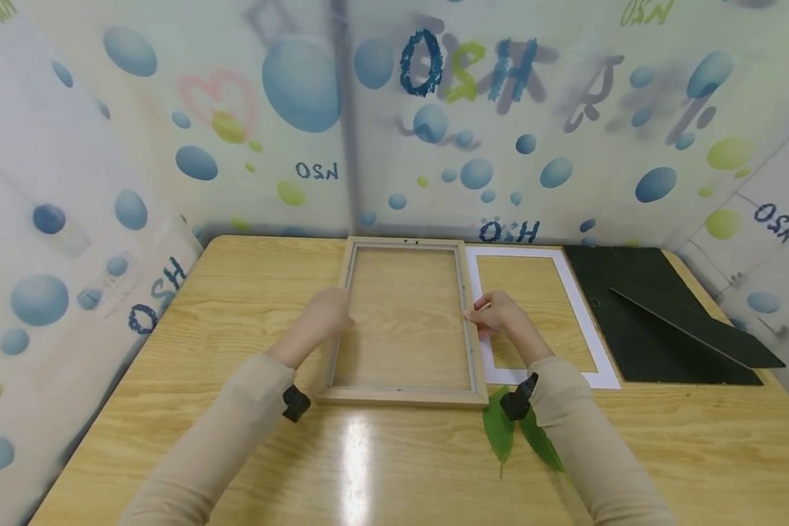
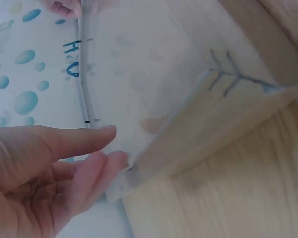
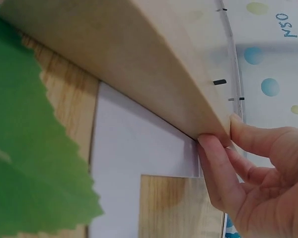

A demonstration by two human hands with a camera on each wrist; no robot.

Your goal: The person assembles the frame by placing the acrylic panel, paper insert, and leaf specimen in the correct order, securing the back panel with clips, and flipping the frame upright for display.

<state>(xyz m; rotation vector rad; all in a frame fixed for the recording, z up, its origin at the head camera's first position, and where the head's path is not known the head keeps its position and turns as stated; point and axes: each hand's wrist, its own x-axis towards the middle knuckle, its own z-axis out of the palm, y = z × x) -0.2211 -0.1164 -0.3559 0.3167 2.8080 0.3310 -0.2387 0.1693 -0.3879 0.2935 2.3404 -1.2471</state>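
Note:
A light wooden picture frame (image 1: 401,397) lies on the table in the head view, with a clear pane (image 1: 401,314) inside its rim. My right hand (image 1: 496,315) pinches the right side of the frame; in the right wrist view the thumb is over the inner edge and the fingers are against the outer wall. At the left side is my left hand (image 1: 322,314). The left wrist view shows its fingertips (image 2: 120,157) at the frame's inner edge and the straight thumb (image 2: 92,139) apart from them, over the pane.
A white mat border (image 1: 478,292) lies right of the frame. Beyond it is a black backing board (image 1: 621,321) with its stand raised. Green leaves (image 1: 499,427) lie near the right wrist. A patterned curtain (image 1: 394,146) hangs behind the wooden table (image 1: 237,292).

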